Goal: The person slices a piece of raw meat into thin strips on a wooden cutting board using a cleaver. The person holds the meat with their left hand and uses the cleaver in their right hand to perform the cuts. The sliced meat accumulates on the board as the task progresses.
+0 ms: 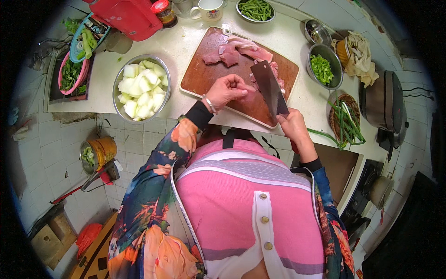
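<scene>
My right hand (292, 126) grips the handle of a cleaver (269, 85), whose broad dark blade lies over the right part of a brown cutting board with a pale rim (205, 78). Left of the blade, my left hand (228, 91) is raised over the board's near edge, fingers curled and fingertips close together; whether a small scrap of meat is between them I cannot tell. Large pieces of raw meat (249, 48) lie on the far part of the board. Smaller cut pieces (275, 71) lie beside and partly behind the blade.
A steel bowl of pale melon-like chunks (142, 91) stands left of the board. To the right are a bowl of chopped greens (321, 69) and a wicker basket with green onions (345, 120). Behind stand a bowl of cut green beans (256, 10), a mug (210, 10) and a jar (164, 14).
</scene>
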